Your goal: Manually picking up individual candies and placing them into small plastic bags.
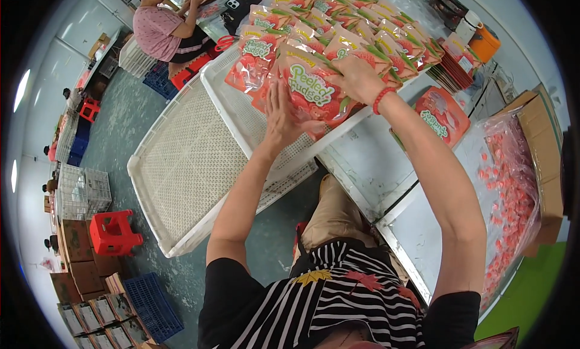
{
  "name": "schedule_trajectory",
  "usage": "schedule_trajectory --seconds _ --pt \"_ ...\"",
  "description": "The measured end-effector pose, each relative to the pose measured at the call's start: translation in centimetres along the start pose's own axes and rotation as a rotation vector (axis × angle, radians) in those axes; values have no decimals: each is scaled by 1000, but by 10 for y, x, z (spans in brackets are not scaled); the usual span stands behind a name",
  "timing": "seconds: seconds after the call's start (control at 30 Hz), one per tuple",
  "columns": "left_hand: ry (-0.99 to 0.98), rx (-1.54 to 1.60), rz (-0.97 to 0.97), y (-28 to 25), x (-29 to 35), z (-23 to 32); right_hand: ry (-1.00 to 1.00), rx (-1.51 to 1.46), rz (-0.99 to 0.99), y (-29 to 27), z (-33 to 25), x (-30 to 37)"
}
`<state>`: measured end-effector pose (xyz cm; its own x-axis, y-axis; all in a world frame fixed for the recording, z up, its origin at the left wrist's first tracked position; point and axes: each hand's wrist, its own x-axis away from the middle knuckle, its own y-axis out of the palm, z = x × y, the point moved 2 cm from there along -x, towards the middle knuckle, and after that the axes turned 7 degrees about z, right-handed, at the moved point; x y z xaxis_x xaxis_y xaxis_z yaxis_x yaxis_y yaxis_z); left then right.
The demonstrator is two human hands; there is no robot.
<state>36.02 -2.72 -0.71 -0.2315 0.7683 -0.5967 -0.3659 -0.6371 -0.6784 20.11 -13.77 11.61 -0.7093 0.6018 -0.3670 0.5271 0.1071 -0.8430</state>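
A glossy pink-red candy pouch point(311, 86) stands tilted at the front of a white plastic crate point(211, 86). My right hand point(357, 80) pinches its upper right edge, the wrist wearing a red bead bracelet. Against the pouch's left side rests my left hand point(281, 119), its fingers stretched out and pointing away from me. Behind are packed rows of matching pouches point(338, 1), with another pouch point(257, 53) leaning at the left. To the right, a single pouch point(440, 116) lies flat on the metal table point(368, 168).
Another white crate point(187, 161) extends to the left below the first. At right, small red wrapped candies point(510, 204) lie in clear plastic beside a cardboard box point(544, 168). Flat pouches point(447, 71) are stacked behind. A person point(163, 25) sits at far left; a red stool point(115, 233) stands on the floor.
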Motion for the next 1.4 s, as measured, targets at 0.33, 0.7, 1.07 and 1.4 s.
schedule_trajectory --seconds 0.33,0.7,1.07,1.4 --pt "-173 -74 -168 48 4 8 160 128 220 2 27 47" --pt "-208 -211 -145 34 1 26 261 -75 147 8 26 301" --pt "848 203 -265 131 -15 212 305 19 453 18 38 360" --pt "1022 122 -331 163 -16 213 305 7 479 18 41 365"
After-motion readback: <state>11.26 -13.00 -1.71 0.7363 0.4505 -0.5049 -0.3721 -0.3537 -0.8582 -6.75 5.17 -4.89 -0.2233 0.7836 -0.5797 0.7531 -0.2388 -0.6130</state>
